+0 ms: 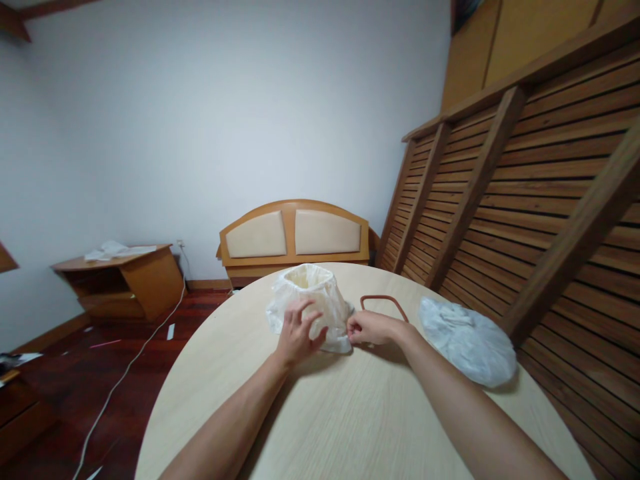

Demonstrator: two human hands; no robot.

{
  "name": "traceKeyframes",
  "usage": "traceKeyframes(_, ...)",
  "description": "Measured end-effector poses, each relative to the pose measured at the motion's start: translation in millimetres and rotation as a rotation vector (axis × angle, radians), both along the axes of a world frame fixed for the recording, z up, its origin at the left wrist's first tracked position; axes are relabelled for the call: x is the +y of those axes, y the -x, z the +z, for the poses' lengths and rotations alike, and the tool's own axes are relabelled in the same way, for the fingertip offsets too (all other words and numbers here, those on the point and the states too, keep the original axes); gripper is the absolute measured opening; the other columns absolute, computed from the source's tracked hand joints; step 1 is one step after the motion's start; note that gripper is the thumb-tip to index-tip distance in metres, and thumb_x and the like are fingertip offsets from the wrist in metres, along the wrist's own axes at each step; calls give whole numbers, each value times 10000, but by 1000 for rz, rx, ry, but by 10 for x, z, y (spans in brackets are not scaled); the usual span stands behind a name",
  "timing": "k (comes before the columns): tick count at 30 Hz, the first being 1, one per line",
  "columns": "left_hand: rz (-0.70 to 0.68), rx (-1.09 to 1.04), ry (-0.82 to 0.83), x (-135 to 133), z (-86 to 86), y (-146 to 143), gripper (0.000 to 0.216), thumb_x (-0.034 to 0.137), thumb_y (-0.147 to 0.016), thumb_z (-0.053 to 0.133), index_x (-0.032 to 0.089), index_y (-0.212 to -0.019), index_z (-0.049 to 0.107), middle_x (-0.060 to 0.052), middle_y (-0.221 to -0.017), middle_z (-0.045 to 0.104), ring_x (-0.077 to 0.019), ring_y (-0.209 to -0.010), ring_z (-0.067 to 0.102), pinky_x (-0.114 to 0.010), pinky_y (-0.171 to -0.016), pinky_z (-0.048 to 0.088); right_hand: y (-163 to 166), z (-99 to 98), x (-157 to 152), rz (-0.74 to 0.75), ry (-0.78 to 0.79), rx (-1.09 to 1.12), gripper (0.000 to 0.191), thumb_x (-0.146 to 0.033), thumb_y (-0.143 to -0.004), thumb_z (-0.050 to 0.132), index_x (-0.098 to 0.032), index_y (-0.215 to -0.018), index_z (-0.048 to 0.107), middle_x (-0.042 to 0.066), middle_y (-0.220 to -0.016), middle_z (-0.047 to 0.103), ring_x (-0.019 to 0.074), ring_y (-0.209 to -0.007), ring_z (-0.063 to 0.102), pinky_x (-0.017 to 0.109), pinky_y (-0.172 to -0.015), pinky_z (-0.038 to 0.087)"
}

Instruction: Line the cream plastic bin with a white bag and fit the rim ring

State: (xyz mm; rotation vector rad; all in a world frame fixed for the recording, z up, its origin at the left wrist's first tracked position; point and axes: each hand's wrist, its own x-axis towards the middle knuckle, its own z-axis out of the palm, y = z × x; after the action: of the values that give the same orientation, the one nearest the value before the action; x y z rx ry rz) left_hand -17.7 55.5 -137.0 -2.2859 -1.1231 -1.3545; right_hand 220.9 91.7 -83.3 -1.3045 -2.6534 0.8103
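Observation:
A white plastic bag (334, 308) is draped over the rim and sides of a container (305, 277) with a pale inside, which stands upright on the round table (350, 413). My left hand (299, 333) is at the front of it, its fingers curved and apart with nothing between them. At the bag's lower right side, my right hand (373, 328) is closed, its fingertips pinched on the edge of the plastic. Just behind my right hand lies a brown rounded frame (385, 297), partly hidden by that hand and forearm.
A bundled translucent plastic bag (467, 343) lies at the table's right side. Beyond that, a slatted wooden panel (480, 220) leans. A headboard (295, 233) stands behind the table. On the left are a low wooden cabinet (145, 283) and a white cable (127, 370) across the floor.

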Motion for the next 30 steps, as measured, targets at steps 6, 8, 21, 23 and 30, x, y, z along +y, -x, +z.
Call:
traceKeyframes(6,-51,215,140,-191,20,-344,510,519,-829,685,267,-1266,612,-129,-1258,620,-323,-1149,589,-487,-995,460,-70,556,-247,46,-102,116,160,-314,-858,625,-178,-879,704,-27,-655,600,120,-587,499,223,-513,307)
traceKeyframes(8,-29,162,124,-207,57,-422,510,477,-843,680,269,-1299,582,-124,-1263,618,-319,-1162,585,-481,-996,458,-78,722,-366,37,-104,235,208,-367,-909,577,-178,-916,665,-29,-614,598,127,-558,528,227,-518,344)
traceKeyframes(21,242,-308,138,-74,764,-58,71,268,-915,545,222,-923,598,7,-749,632,-147,-578,577,-261,-587,430,-31,870,-377,-92,-439,750,188,-405,-988,524,-223,-959,564,49,-955,727,206,-907,720,309,-783,528)
traceKeyframes(23,244,-398,228,-46,834,-4,130,331,-937,524,219,-962,587,2,-782,661,-133,-520,581,-254,-553,423,4,875,-377,-111,-490,805,169,-389,-983,535,-226,-965,577,54,-989,732,208,-949,710,322,-819,529)
traceKeyframes(30,149,-712,215,140,965,265,182,384,-903,549,202,-900,563,-46,-854,674,-191,-779,701,-281,-671,547,53,767,-306,-244,-462,711,254,-370,-915,624,-216,-1114,590,52,-949,742,202,-853,703,326,-767,525)
